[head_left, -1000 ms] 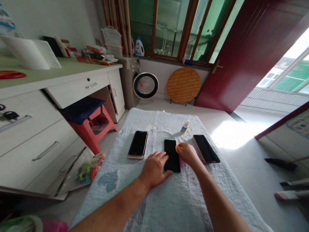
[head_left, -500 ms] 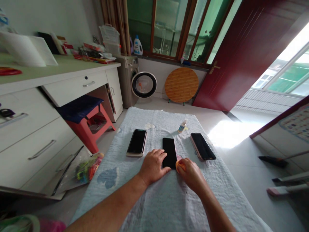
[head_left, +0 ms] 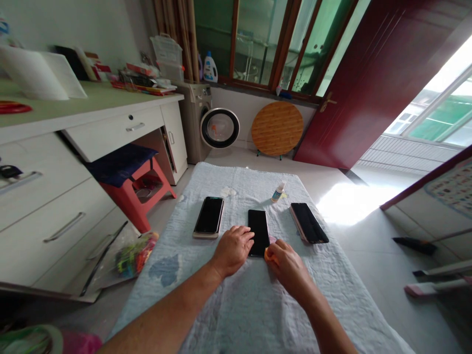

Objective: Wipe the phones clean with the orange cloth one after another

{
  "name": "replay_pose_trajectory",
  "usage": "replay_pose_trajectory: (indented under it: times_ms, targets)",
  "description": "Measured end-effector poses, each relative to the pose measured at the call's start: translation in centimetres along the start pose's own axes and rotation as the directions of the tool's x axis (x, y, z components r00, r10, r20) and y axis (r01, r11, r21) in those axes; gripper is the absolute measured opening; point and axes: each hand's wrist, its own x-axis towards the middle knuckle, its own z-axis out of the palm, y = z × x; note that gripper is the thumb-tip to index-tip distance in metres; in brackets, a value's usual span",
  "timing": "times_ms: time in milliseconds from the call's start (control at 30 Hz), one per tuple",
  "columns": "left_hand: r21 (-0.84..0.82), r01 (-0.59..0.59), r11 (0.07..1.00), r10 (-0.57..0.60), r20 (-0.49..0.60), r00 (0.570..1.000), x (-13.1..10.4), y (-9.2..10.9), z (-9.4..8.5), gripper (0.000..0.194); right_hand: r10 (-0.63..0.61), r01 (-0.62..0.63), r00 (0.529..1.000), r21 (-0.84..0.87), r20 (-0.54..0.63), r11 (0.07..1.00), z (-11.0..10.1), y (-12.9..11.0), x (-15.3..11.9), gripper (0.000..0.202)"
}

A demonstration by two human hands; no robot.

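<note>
A black smartphone lies face up in the middle of the cloth-covered table. My left hand holds it at its left edge, the fingertips reaching slightly over the screen. Bunched in my closed right hand is an orange cloth, which touches the phone's lower right corner. To the left, another smartphone rests on top of a pale flat item, perhaps a case or box. A third smartphone with a pinkish edge lies to the right. Behind it stands a small spray bottle.
The table wears a light blue quilted cover. On the left are white drawers and a red stool with a dark cushion. A washing machine with its door open, a round wooden tabletop and a red door stand beyond.
My right hand and the orange cloth have shifted slightly left, onto the phone's lower corner. My left thumb has drawn back from the phone's bottom edge.
</note>
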Motion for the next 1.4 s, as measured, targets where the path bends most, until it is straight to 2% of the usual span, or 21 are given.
replay_pose_trajectory:
  times_ms: [133,300,533,667,900,1033,1100,1167,1267,1333,1400]
  targets:
    - [-0.005,0.004,1.000,-0.004,0.020,1.000,0.2,-0.3,0.0,0.032,-0.070,0.071,0.997,-0.030,0.015,0.997,0.5,-0.6,0.8,0.018]
    - [-0.020,0.015,1.000,-0.014,0.041,0.999,0.3,-0.5,-0.1,0.028,-0.158,0.160,0.987,-0.087,0.024,0.983,1.6,-2.1,1.9,0.017]
    - [-0.076,0.016,0.997,-0.012,0.053,0.999,0.2,-0.9,-0.3,0.028,-0.185,0.185,0.983,-0.136,0.015,0.973,2.7,-3.4,2.6,0.013]
    - [-0.063,0.028,0.998,-0.026,0.032,0.999,0.2,-1.0,0.0,0.028,-0.133,0.134,0.991,-0.094,0.015,0.986,1.7,-2.3,2.0,0.015]
    - [-0.028,0.001,1.000,0.000,0.033,0.999,0.0,-0.9,0.2,0.038,-0.084,0.083,0.992,0.009,0.097,0.996,-0.5,0.7,1.8,0.012]
    - [-0.014,-0.003,1.000,0.004,0.063,0.998,-0.2,-0.4,-0.3,0.040,-0.065,0.061,0.986,0.031,0.153,0.998,-1.5,1.0,2.8,0.013]
    - [-0.011,-0.004,1.000,0.004,0.079,0.997,-0.2,-0.2,-0.4,0.052,-0.069,0.065,0.984,0.033,0.162,0.997,-1.9,0.8,3.7,0.014]
    - [-0.008,-0.001,1.000,0.002,0.092,0.996,-0.2,0.0,-0.5,0.062,-0.061,0.057,0.988,0.034,0.145,0.998,-1.9,0.7,4.9,0.014]
    - [0.002,0.002,1.000,-0.002,0.098,0.995,0.0,0.0,-0.4,0.061,-0.062,0.059,0.996,0.046,0.066,0.997,-1.1,0.9,7.4,0.016]
    - [0.011,0.001,1.000,-0.002,0.101,0.995,0.0,0.0,-0.4,0.060,-0.055,0.056,0.998,0.047,-0.033,0.997,-0.1,1.3,9.0,0.016]
    - [0.017,0.002,1.000,-0.003,0.099,0.995,0.0,0.0,-0.4,0.059,-0.019,0.032,0.979,0.060,-0.204,0.998,1.1,1.9,10.2,0.014]
